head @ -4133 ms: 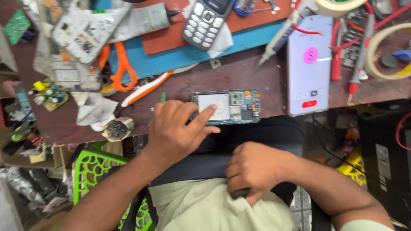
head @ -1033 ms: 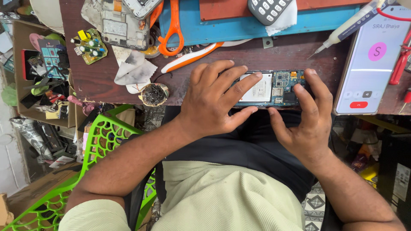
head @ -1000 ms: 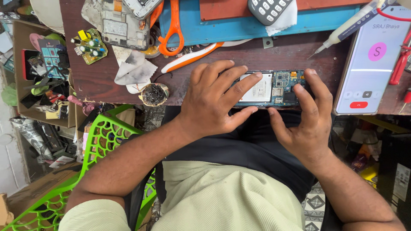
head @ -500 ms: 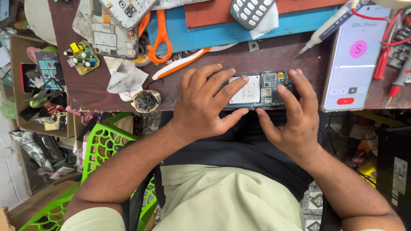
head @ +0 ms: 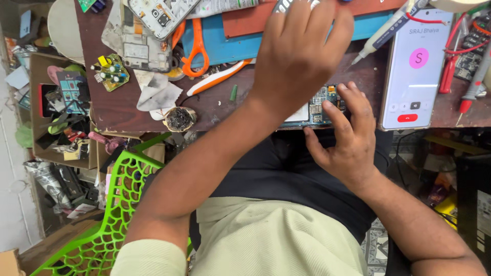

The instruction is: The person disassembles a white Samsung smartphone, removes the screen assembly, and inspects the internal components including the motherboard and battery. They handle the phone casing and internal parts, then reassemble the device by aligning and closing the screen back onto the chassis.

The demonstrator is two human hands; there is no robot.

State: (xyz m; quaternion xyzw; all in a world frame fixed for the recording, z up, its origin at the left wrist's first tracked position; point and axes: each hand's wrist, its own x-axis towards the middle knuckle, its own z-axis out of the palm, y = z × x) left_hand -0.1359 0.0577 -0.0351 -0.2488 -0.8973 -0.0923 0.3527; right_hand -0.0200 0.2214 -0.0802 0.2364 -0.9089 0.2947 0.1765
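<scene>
Fingers (head: 353, 105) of the right hand (head: 345, 138) sit on the opened phone (head: 322, 105) at the near edge of the tabletop (head: 123, 110), pressing flat on its bare circuit board, so it's a loose, spread grip pinning it down rather than a real grab. The thumb hangs off the edge below it. Left hand (head: 302, 48) is raised above the phone and stretched toward the far side, fingers spread wide and holding nothing I can make out; its fingertips run out of view at the top, over the orange mat (head: 245, 23). The left forearm hides the left part of the phone.

Just right of the phone lies a smartphone (head: 417, 66) with a lit white screen showing a call. Left of it, a small green bit (head: 233, 93), then an orange-handled cutter (head: 217, 79) and orange scissors (head: 196, 48) on the blue mat (head: 220, 43). Further left there's a crumpled tissue (head: 158, 94), a little cup of dark stuff (head: 179, 118), and a stripped phone frame (head: 161, 15). Green plastic chair (head: 110, 204) down left.
</scene>
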